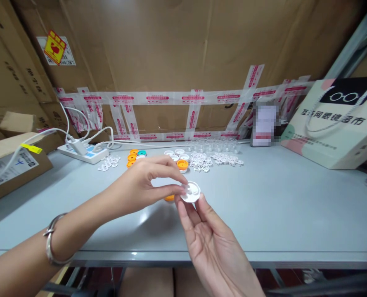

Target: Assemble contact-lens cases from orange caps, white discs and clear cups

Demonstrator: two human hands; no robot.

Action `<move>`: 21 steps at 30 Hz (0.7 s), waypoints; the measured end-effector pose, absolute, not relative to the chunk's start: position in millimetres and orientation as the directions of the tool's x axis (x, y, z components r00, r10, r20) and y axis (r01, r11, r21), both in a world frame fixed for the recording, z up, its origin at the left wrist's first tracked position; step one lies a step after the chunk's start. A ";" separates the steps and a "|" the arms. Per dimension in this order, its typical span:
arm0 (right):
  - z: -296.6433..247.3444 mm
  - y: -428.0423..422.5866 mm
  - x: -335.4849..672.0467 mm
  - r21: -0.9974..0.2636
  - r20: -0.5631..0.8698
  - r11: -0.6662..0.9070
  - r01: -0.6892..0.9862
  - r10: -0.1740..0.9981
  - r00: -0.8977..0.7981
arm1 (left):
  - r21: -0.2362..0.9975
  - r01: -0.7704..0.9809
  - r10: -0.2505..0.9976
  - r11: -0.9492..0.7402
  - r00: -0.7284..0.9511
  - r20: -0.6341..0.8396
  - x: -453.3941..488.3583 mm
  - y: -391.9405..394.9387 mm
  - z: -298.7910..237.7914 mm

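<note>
My right hand (211, 235) holds a round white toothed plastic part (193, 193) by its edge, face tilted up, above the table. From the left, my left hand (154, 179), with a silver bangle (49, 243) on the wrist, pinches thumb and forefinger at the part's near-left side. A small pale piece seems to sit between those fingertips; its shape is mostly hidden. Behind the fingers, an orange cap (169, 198) lies on the table, partly covered. Farther back are another orange cap (182, 165) and several white round caps (179, 152).
Small white parts (198, 159) lie in heaps before rows of clear cups (217, 145). Orange caps (131, 158), a teal cap (142, 153) and a power strip (83, 152) are left. A phone (265, 126) and a paper bag (332, 123) stand right. Cardboard (171, 49) walls the back.
</note>
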State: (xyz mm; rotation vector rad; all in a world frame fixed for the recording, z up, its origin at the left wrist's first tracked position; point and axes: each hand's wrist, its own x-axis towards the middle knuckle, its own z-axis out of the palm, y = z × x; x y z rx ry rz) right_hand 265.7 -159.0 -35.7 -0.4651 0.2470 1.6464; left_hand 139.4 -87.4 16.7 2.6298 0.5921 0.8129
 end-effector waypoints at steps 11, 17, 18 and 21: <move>-36.6 -159.8 262.2 -0.109 -0.464 -0.130 -0.985 0.884 -0.065 | 0.107 0.368 0.381 -0.924 0.852 0.359 144.9 -89.9 38.0; -36.3 -160.0 261.9 -0.115 -0.446 -0.126 -0.985 0.893 -0.062 | 0.015 0.352 0.331 -0.936 0.863 0.381 144.2 -88.7 32.5; -36.2 -159.7 261.6 -0.118 -0.447 -0.121 -0.986 0.893 -0.056 | -0.013 0.365 0.332 -0.931 0.860 0.387 144.4 -89.2 30.6; -36.6 -158.7 261.3 -0.121 -0.447 -0.102 -0.987 0.894 -0.038 | -0.101 0.396 0.321 -0.913 0.847 0.423 145.9 -92.2 25.2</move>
